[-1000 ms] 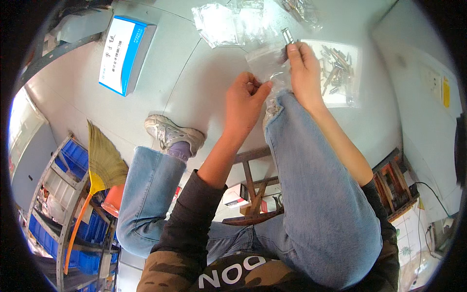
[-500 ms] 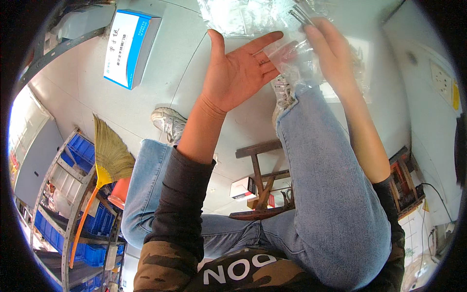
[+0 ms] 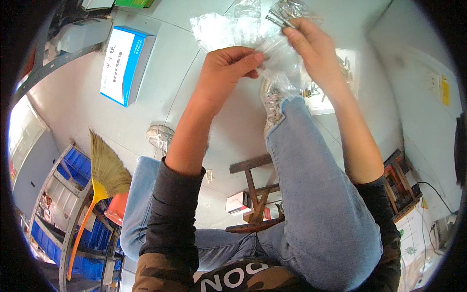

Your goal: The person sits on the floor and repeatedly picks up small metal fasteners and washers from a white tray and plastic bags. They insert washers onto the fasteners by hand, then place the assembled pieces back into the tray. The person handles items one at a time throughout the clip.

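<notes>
My left hand [image 3: 221, 75] is closed, its thumb and fingers pinching the edge of a clear plastic bag [image 3: 284, 65]. The bag hangs between my two hands, above my shoe. My right hand [image 3: 316, 53] is closed around several thin metal pieces, which look like long screws [image 3: 278, 19]; their ends stick out to the left past the fingertips. Whether the right fingers also grip the bag, I cannot tell. Beyond my hands, a pile of clear plastic bags [image 3: 214, 30] lies on the floor. Below my right wrist is a white sheet or tray [image 3: 325, 108] with small metal parts on it.
A blue and white box [image 3: 116, 68] lies on the floor at the left. A broom [image 3: 111, 170] leans by a metal rack [image 3: 58, 177] with blue bins. A wooden stool [image 3: 249, 166] and small boxes [image 3: 238, 203] are beneath my legs. A wall with sockets [image 3: 434, 80] rises at right.
My left hand has gone from open, palm up, to pinching the bag's edge. My right hand, still holding the metal pieces, has shifted slightly left. The whole view has moved a little.
</notes>
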`<state>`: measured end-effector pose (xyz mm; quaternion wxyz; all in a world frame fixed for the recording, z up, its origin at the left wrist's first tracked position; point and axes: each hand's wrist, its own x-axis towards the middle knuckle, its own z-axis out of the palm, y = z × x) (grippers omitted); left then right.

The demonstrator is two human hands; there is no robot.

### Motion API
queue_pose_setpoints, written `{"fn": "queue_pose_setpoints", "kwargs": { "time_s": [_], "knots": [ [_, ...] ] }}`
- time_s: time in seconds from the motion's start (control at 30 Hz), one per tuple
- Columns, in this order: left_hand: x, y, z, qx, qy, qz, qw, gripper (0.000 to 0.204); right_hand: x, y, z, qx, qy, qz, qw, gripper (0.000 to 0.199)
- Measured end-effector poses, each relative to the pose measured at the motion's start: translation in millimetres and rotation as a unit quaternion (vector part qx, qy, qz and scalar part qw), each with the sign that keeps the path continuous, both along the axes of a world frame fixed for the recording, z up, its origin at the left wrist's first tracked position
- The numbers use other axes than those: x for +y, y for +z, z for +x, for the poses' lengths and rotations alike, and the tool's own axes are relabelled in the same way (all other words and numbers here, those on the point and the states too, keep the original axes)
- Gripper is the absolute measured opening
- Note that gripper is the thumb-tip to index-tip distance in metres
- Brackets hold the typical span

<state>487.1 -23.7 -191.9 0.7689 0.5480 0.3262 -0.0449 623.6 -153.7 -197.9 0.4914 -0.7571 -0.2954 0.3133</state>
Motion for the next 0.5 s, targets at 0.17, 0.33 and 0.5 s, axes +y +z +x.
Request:
{"fn": "queue_pose_setpoints", "kwargs": {
  "time_s": [0.17, 0.33, 0.5],
  "knots": [
    [8.2, 3.1, 4.2, 0.034, -0.013, 0.012, 0.999, 0.023, -0.8, -1.1, 5.6, 0.264, -0.104, 0.091, 0.955, 0.023],
    [13.9, 0.1, -7.0, 0.057, 0.113, -0.062, 0.990, 0.021, -15.6, 4.1, 14.5, 0.518, -0.164, 0.214, 0.812, 0.021],
    [19.0, 3.6, -7.7, 0.004, 0.210, -0.107, 0.972, 0.016, -16.5, 24.6, 3.1, 0.481, -0.179, 0.217, 0.830, 0.018]
  ]
}}
